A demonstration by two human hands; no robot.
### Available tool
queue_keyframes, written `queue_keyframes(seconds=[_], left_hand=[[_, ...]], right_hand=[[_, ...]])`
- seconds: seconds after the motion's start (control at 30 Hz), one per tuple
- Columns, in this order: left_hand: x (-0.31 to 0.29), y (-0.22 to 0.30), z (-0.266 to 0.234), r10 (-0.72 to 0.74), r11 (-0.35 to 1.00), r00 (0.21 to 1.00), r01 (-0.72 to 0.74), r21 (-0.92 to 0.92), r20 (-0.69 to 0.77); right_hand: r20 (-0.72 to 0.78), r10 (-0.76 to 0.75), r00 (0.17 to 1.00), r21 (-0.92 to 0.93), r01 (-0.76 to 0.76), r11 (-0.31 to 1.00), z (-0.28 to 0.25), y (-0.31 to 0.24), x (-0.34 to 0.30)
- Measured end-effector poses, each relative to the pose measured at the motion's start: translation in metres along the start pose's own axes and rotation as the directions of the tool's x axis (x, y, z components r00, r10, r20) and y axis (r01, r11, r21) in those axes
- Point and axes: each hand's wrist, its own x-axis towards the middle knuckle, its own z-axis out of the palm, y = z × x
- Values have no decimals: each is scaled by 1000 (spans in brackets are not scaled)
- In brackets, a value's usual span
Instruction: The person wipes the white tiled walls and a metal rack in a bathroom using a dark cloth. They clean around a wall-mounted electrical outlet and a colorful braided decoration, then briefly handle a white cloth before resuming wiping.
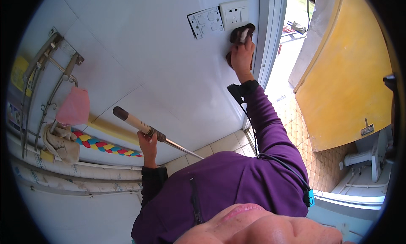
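Pressing a dark brown cloth (242, 35) flat against the white wall (139, 54), my right hand (242, 54) sits just under the white socket (234, 13), with the fingers closed together over the cloth and one edge of it folded up past my knuckles. The cloth touches the wall just beside the door frame (270, 28) and nearly reaches the socket's lower rim. Left of the socket hangs a white switch plate (206, 22), tilted and lifted off the wall at one side.

My left hand (148, 144) is wrapped in a fist around a long handle (139, 125), gripping it where the pale sleeve meets the dark grip; the dark end cap points up and to the left, and the metal shaft runs down to the right in front of my purple sleeve (270, 130).

Further left, a metal rack (46, 70) is fixed to the wall, with a pink cloth (74, 106) and a beige glove (59, 142) hanging from it. A braided rope (103, 146) of red, yellow and blue lies along the wall below. To the right, a yellow door (342, 75) stands open beyond the frame, over tiled floor (321, 163).
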Motion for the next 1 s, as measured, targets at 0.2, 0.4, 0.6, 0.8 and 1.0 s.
queue_keyframes(seconds=[0.2,0.4,0.6,0.8,1.0], left_hand=[[4,-2,2,-14,993,1000,13,117,12],[9,-3,2,-5,998,1000,6,69,-12],[6,-6,0,-8,996,1000,11,86,-26],[-6,5,-4,-30,996,999,30,78,-11],[-28,24,-10,-76,995,996,79,63,-39]], right_hand=[[-51,199,979,-58,-202,978,-12,-9,-17],[-208,-121,971,46,133,990,-72,-29,62],[-239,-332,913,43,351,935,-28,-4,90],[-160,151,975,39,-147,988,38,46,-94],[2,-47,999,-77,47,996,31,69,-97]])
